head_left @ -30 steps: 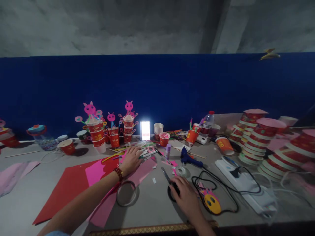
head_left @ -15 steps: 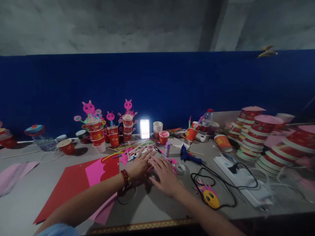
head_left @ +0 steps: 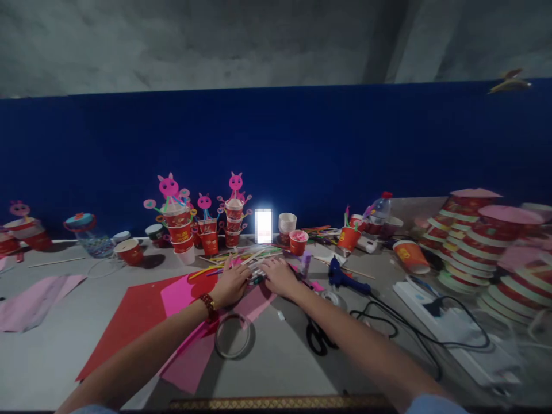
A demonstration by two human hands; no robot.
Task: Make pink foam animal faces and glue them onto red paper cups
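Observation:
My left hand (head_left: 233,283), with a beaded bracelet (head_left: 208,306) at the wrist, rests palm down at the near left of a heap of markers and coloured sticks (head_left: 259,263). My right hand (head_left: 279,277) lies over the right side of the same heap, its fingers stretched toward the left hand. Both hands look open and touch the heap, though what lies under the palms is hidden. Below the left wrist lies a roll of tape (head_left: 233,356). Black-handled scissors (head_left: 317,338) lie partly beneath my right forearm.
Red card (head_left: 125,322) and pink paper (head_left: 190,365) lie left. Decorated paper-cup figures (head_left: 179,230) stand behind, beside a bright screen (head_left: 264,225). To the right are a blue glue gun (head_left: 349,282), its cable, a power strip (head_left: 457,339) and stacked cups (head_left: 466,247).
My hands have come apart from their overlap, the left moving left. The scissors and tape roll now show more clearly. The whole view has shifted, with things appearing further right.

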